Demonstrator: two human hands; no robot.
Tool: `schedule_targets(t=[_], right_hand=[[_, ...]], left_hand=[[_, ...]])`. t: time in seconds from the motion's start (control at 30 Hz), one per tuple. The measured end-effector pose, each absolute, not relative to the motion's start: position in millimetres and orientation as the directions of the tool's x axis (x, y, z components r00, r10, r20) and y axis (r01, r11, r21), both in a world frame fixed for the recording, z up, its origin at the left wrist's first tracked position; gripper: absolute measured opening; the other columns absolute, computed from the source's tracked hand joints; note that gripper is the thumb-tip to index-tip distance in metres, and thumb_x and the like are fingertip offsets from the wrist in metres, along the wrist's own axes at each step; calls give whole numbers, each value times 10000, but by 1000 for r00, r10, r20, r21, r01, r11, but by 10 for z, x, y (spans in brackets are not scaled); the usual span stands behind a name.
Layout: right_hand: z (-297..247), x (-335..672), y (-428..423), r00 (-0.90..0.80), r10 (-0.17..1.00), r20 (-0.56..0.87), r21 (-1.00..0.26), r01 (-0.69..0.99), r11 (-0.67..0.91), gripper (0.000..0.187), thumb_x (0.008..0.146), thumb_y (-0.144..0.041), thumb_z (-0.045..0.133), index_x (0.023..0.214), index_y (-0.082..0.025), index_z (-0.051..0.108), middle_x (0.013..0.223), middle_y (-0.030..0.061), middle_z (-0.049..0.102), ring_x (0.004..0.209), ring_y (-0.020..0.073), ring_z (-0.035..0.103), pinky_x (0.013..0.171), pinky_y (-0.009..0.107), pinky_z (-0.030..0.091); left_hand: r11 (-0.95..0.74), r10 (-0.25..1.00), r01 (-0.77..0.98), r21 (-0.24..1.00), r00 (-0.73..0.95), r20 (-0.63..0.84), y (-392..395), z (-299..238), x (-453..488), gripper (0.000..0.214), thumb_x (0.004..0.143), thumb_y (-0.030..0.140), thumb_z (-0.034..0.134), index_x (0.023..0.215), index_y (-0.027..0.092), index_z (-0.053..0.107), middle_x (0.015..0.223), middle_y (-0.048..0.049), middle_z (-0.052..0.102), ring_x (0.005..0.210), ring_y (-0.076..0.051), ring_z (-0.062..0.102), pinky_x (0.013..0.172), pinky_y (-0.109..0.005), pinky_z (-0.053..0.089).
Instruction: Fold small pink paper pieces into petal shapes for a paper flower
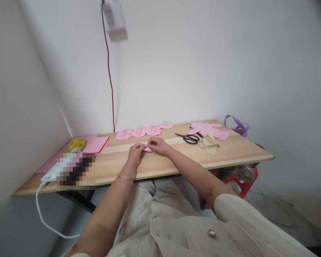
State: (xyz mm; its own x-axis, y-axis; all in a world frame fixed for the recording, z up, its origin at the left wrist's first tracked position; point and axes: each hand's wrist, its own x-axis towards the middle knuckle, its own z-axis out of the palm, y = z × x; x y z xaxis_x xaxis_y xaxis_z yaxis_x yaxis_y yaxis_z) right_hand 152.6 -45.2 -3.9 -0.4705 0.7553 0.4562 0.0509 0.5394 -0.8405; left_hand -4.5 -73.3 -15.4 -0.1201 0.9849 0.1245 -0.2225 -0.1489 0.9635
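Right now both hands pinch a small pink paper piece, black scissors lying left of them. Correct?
No. The left hand and right hand do pinch the pink paper piece, but the head view shows the black scissors lying to their right, not left.

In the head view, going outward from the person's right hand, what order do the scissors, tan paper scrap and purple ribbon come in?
1. Scissors, just right of the right hand.
2. Tan paper scrap, beyond the scissors.
3. Purple ribbon, farthest right.
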Motion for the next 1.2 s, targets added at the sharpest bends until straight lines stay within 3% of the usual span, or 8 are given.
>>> schedule_targets(t=[0.67, 0.97, 1.2], right_hand=[[-50, 1539, -421, -468, 750, 468, -826, 72, 560, 208, 771, -371, 573, 793, -166, 545, 707, -15, 525, 635, 106, 440, 623, 243, 364], [-49, 1517, -435, -449, 779, 438, -852, 69, 519, 248, 768, -404, 582, 788, -162, 532, 685, -29, 501, 611, 97, 414, 606, 238, 347], [-5, 1536, -459, -435, 784, 443, -831, 130, 541, 226, 777, -387, 569, 767, -166, 528, 650, -38, 483, 605, 103, 416, 617, 249, 355]], left_hand=[[-208, 973, -45, 977, -109, 202, -756, -172, -56, 143, 590, 283, 715, 600, 150, 664, 590, 1, 604, 584, -121, 502, 621, -247, 381], [-225, 954, 128, 966, -170, 245, -775, -140, -45, 120, 616, 259, 641, 584, 144, 635, 548, 27, 557, 574, -112, 468, 599, -237, 356], [-284, 948, 183, 941, -95, 305, -798, -119, -40, 199, 659, 338, 662, 596, 151, 630, 577, 16, 570, 588, -122, 482, 613, -243, 374]])
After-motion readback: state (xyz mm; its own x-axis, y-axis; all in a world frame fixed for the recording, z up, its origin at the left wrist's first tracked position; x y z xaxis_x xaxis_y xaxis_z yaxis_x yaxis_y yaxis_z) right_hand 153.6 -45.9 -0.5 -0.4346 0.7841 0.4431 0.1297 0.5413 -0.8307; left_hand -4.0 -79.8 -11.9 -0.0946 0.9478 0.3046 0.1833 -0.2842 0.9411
